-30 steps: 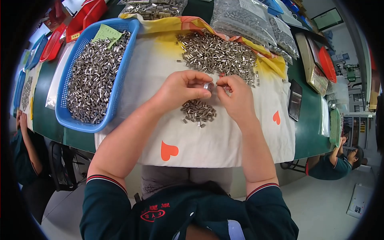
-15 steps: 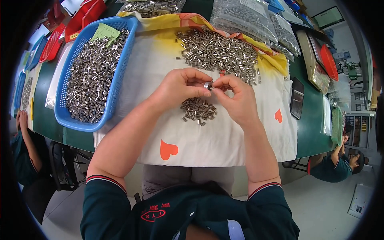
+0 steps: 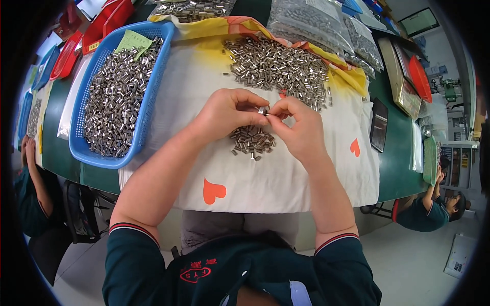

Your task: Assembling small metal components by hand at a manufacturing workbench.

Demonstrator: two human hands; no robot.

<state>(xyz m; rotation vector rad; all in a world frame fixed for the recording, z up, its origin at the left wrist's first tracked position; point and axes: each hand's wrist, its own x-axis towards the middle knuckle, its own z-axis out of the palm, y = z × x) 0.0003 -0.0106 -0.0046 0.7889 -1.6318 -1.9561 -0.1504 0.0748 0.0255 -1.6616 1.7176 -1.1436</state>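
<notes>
Between thumb and fingers of my left hand (image 3: pixel 232 113) is a small shiny metal ring (image 3: pixel 262 110). My right hand (image 3: pixel 298 125) is pinched closed, its fingertips against the ring's right side; whatever they hold is too small and covered to make out. Just below the hands lies a small pile of short metal cylinders (image 3: pixel 252 140) on the white cloth (image 3: pixel 275 183). Beyond the hands spreads a larger heap of similar cylinders (image 3: pixel 278 66).
To the left stands a blue plastic basket (image 3: pixel 76 137) full of metal cylinders, with a green paper slip (image 3: pixel 133 41) on top. Clear bags of parts (image 3: pixel 306 25) lie at the back. A dark phone-like slab (image 3: pixel 378 125) rests on the right. Co-workers sit at both sides.
Both hands have shifted very slightly left with the ring. My right fingertips have closed in nearer to it. The piles look the same.
</notes>
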